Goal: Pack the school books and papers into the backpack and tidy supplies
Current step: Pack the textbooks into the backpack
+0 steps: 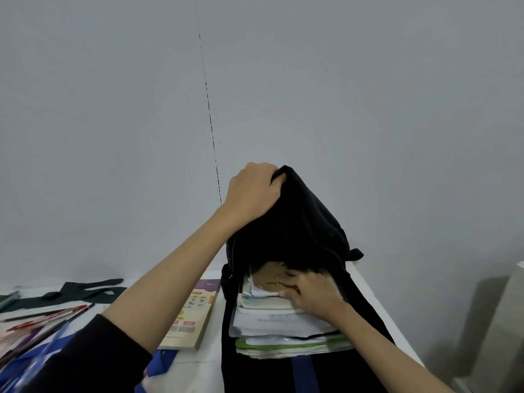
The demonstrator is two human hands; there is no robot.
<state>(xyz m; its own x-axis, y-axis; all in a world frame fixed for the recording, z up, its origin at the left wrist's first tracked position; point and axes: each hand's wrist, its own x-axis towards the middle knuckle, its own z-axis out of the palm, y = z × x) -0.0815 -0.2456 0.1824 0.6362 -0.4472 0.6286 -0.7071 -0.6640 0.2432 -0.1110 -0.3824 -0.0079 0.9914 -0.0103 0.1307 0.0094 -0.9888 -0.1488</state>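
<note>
Black fabric first: the backpack (297,222) lies on the table (209,364) with its mouth facing me, near side open. My left hand (252,191) is clenched on the top edge of the flap at the far end and holds it lifted, so the opening gapes.

Stack of books and papers (283,321) sits partly in the mouth: far end inside under the flap, near end jutting out toward me over the bag's lower panel. Long axis of the stack runs near-to-far, in line with the opening.

My right hand (312,293) rests on top of the stack at the mouth, fingers bent and pressing on the upper items, a brown-covered booklet (269,275) and white sheets. I cannot tell whether it pinches a sheet or only pushes.

Judgement: the step in hand is seating the stack deeper. The pocket lies straight away from the right hand, so the push goes far-ward along the stack's long axis (the right hand is the nearer one; the left only props the flap).

Left of the bag, still unpacked: one workbook (190,316) flat on the table, just beside the backpack; further left, loose pens and pencils (42,321).
</note>
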